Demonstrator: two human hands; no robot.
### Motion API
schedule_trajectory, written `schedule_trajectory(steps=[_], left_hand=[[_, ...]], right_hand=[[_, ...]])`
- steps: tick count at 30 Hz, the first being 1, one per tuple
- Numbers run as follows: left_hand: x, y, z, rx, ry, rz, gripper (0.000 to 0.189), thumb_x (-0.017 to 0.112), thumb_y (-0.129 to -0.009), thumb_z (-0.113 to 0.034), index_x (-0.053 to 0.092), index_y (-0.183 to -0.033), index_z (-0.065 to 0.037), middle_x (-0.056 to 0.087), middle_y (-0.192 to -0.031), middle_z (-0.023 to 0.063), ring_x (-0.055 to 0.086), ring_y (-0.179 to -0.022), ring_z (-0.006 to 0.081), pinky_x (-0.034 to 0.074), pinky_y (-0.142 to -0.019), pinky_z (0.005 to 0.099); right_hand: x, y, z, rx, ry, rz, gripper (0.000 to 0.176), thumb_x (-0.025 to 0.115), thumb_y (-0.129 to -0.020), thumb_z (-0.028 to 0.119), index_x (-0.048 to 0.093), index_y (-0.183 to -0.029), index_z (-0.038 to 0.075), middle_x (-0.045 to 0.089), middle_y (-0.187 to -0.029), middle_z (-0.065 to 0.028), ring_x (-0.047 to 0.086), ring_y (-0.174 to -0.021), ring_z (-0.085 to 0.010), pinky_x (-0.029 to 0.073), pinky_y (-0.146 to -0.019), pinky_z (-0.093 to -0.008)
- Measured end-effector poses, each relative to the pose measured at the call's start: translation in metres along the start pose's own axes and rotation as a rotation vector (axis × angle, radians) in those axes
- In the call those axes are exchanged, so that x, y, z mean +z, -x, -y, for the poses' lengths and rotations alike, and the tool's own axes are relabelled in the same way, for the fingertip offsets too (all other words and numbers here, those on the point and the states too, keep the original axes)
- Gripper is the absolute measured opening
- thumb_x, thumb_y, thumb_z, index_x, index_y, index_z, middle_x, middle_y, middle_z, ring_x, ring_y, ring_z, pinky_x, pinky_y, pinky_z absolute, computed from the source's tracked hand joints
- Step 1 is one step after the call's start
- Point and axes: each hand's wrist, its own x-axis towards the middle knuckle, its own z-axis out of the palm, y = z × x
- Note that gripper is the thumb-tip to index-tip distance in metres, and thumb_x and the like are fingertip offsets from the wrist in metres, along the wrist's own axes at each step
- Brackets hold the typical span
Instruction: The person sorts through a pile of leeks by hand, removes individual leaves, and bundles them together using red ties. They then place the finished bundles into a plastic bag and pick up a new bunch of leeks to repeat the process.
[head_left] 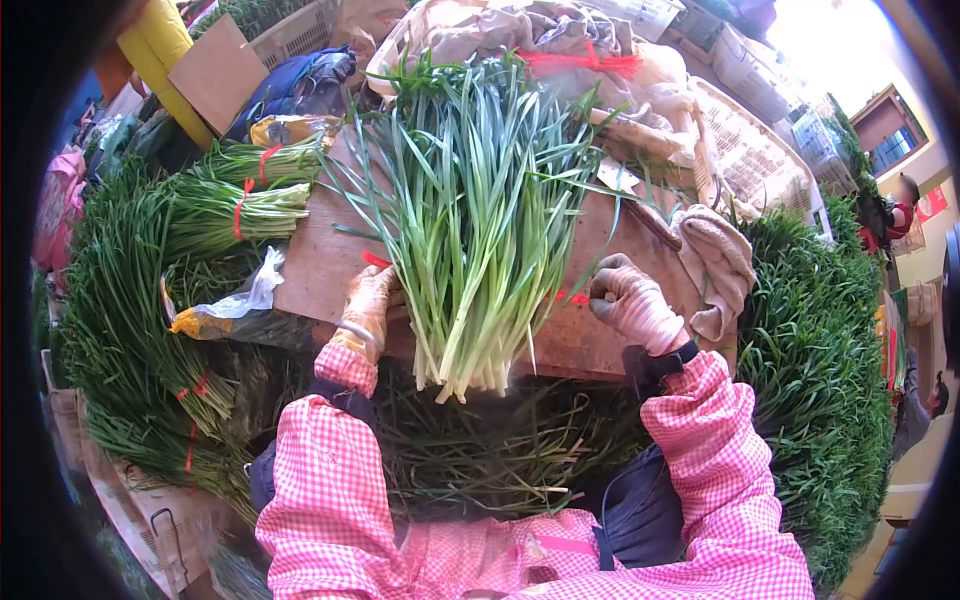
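A large loose bunch of long green leafy stalks point(480, 230) lies on a brown board point(640, 330), its pale cut ends toward me over the near edge. A red tie runs beneath the bunch and shows on both sides. My left hand point(370, 300), gloved, is closed at the left side of the bunch, by the red tie end point(376, 260). To the right of the stalks is my gloved right hand point(630, 300), its fingers curled and pressed together beside the other red end point(572, 298).
Tied bundles point(240, 212) rest on a green heap at the left. More leafy greens point(810, 370) are piled at right. A beige cloth point(715, 265) lies at the board's right edge. Crates point(760, 160) stand behind. Another person point(901, 215) is far right.
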Motion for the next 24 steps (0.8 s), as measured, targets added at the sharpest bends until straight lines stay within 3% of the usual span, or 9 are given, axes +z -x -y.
schedule_trajectory(steps=[6, 11, 12, 15, 18, 20, 23, 24], left_hand=[[0.002, 0.005, -0.004, -0.005, -0.002, 0.004, 0.024, 0.058, -0.087, -0.021, 0.055, -0.106, -0.007, 0.064, -0.088, 0.0064, 0.063, -0.072, 0.0192, 0.053, -0.062, 0.0329], [0.001, 0.002, 0.003, 0.034, 0.062, 0.047, 0.022, 0.059, -0.086, -0.02, 0.055, -0.104, -0.007, 0.064, -0.089, 0.007, 0.064, -0.072, 0.0201, 0.053, -0.061, 0.033], [0.001, 0.004, 0.003, 0.032, 0.025, 0.035, 0.026, 0.062, -0.083, -0.027, 0.057, -0.102, -0.01, 0.065, -0.087, 0.0054, 0.063, -0.075, 0.0193, 0.052, -0.066, 0.0339], [0.003, 0.007, 0.004, 0.05, 0.046, -0.006, 0.022, 0.06, -0.084, -0.023, 0.056, -0.101, -0.009, 0.064, -0.092, 0.0064, 0.064, -0.079, 0.0202, 0.053, -0.069, 0.0346], [-0.004, 0.001, 0.01, 0.094, 0.033, 0.076, 0.018, 0.06, -0.085, -0.021, 0.056, -0.098, -0.009, 0.064, -0.093, 0.0063, 0.064, -0.08, 0.0202, 0.053, -0.07, 0.0346], [-0.005, -0.002, 0.012, 0.079, 0.02, 0.051, 0.019, 0.06, -0.086, -0.022, 0.056, -0.097, -0.009, 0.064, -0.093, 0.0063, 0.063, -0.078, 0.0223, 0.053, -0.069, 0.036], [0.002, 0.007, 0.009, 0.07, 0.109, 0.02, 0.021, 0.06, -0.086, -0.024, 0.055, -0.099, -0.008, 0.063, -0.095, 0.0075, 0.063, -0.079, 0.0242, 0.053, -0.069, 0.0391], [0.002, 0.005, 0.01, 0.061, 0.133, 0.009, 0.021, 0.06, -0.087, -0.024, 0.055, -0.099, -0.008, 0.063, -0.095, 0.0075, 0.062, -0.08, 0.0244, 0.053, -0.07, 0.0394]], right_hand=[[-0.007, -0.001, 0.028, 0.608, -0.965, 0.141, 0.019, 0.065, -0.08, 0.01, 0.063, -0.099, 0.004, 0.065, -0.082, -0.0034, 0.062, -0.075, -0.0124, 0.048, -0.061, -0.0275], [0.015, 0.001, 0.029, 0.524, -1.338, -0.026, 0.031, 0.068, -0.078, 0.009, 0.061, -0.107, 0.003, 0.065, -0.086, -0.0035, 0.061, -0.076, -0.0112, 0.048, -0.064, -0.0244], [0.02, 0.0, 0.032, 0.523, -1.396, -0.027, 0.032, 0.068, -0.078, 0.008, 0.061, -0.109, 0.003, 0.065, -0.087, -0.0035, 0.061, -0.075, -0.0112, 0.047, -0.065, -0.024], [0.029, -0.004, 0.037, 0.415, -1.318, -0.059, 0.03, 0.069, -0.076, 0.003, 0.063, -0.104, 0.003, 0.065, -0.087, -0.002, 0.058, -0.072, -0.0087, 0.046, -0.066, -0.0227], [0.035, -0.008, 0.031, 0.377, -1.183, -0.107, 0.023, 0.068, -0.077, 0.002, 0.065, -0.1, 0.005, 0.063, -0.083, 0.0003, 0.056, -0.073, -0.0067, 0.044, -0.066, -0.02], [0.038, -0.008, 0.033, 0.187, -0.969, -0.259, 0.019, 0.067, -0.078, 0.002, 0.066, -0.097, 0.006, 0.063, -0.08, 0.0011, 0.055, -0.071, -0.0063, 0.043, -0.065, -0.0187], [0.033, -0.012, 0.049, 0.102, -1.07, -0.254, 0.014, 0.066, -0.081, 0.007, 0.066, -0.095, 0.007, 0.064, -0.08, 0.001, 0.058, -0.07, -0.007, 0.043, -0.062, -0.0182], [0.029, -0.012, 0.053, 0.175, -1.091, -0.169, 0.013, 0.065, -0.082, 0.008, 0.066, -0.095, 0.007, 0.065, -0.081, 0.0006, 0.059, -0.07, -0.0074, 0.043, -0.061, -0.0182]])
